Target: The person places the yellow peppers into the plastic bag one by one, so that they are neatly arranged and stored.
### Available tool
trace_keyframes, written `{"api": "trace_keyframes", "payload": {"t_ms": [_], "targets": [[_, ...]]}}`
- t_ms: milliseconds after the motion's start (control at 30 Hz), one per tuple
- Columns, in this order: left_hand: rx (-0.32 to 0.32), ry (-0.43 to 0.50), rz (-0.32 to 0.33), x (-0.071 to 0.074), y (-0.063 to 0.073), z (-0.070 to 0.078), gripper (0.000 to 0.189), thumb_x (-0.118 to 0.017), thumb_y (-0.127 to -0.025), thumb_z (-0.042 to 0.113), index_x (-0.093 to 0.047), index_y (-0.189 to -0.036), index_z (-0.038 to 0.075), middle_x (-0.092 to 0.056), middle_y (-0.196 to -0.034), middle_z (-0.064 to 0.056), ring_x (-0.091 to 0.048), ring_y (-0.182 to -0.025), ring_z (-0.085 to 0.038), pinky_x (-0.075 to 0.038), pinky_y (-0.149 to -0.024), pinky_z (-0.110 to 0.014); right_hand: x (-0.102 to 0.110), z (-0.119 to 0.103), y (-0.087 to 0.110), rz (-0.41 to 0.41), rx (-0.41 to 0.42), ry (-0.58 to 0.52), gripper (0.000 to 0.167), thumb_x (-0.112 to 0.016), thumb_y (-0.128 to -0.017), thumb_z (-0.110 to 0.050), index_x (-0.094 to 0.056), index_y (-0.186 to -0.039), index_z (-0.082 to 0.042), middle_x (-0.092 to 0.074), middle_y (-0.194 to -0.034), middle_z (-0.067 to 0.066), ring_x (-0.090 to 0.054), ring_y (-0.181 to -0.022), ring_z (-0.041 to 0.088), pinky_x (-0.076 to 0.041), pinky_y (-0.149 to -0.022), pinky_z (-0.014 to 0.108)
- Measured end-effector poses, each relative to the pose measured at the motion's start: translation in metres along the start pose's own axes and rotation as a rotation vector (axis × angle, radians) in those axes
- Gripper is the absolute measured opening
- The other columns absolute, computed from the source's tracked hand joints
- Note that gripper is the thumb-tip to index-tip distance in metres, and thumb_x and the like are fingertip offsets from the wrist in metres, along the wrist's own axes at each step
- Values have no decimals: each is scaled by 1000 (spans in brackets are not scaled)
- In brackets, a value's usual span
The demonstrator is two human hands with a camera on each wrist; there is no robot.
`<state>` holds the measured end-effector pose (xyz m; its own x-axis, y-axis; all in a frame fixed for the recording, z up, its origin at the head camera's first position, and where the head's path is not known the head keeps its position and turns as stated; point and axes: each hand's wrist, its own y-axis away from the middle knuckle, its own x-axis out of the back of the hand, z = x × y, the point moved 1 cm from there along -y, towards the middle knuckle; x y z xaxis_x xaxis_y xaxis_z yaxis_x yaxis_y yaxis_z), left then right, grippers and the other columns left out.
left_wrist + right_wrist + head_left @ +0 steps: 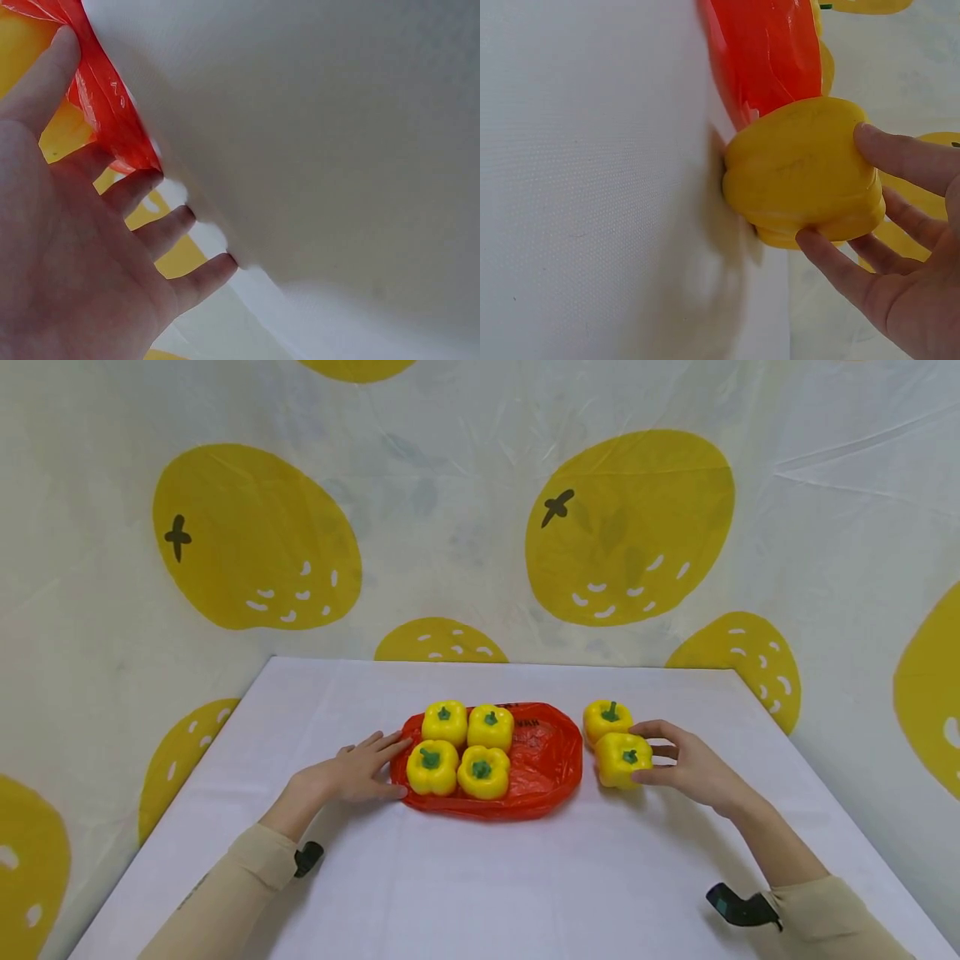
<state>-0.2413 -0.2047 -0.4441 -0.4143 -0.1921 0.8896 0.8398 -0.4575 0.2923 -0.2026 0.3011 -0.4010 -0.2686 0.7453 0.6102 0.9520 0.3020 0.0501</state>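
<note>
A red plastic bag [546,764] lies spread on the table with several yellow bell peppers standing on its left half, green stems up. My left hand [352,772] rests at the bag's left end, fingers spread. In the left wrist view its thumb and index finger touch the red bag edge [112,112]. To the right of the bag, my right hand [697,768] holds a yellow bell pepper [802,169] between thumb and fingertips. Close behind that one stands another yellow bell pepper [603,720].
White cloth covers the table [480,885]. A curtain [450,510] printed with large yellow fruit hangs behind it. Black wrist devices sit at both sleeves, the right one [742,907] low over the table.
</note>
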Motion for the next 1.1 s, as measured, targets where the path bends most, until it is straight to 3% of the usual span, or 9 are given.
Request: {"api": "trace_keyframes", "payload": {"t_ms": [667,1100], "targets": [[5,7,-9,0,0,2,91,-70,-91,55,-28,-164,20,-22,-169,-11,-13,-153,-44,-14,-114,-75,20,-22,8,8,50,73,66,-79,-92,-24,-48,-145,-1,-49,-146,21,-49,-130,49,-53,-97,53],[18,17,-18,4,2,3,90,-70,-91,54,-30,-164,19,-22,-168,-13,-14,-153,-44,-15,-113,-76,25,-54,-4,4,74,48,66,-80,-92,-26,-48,-146,-5,-51,-145,17,-49,-131,45,-56,-95,45]]}}
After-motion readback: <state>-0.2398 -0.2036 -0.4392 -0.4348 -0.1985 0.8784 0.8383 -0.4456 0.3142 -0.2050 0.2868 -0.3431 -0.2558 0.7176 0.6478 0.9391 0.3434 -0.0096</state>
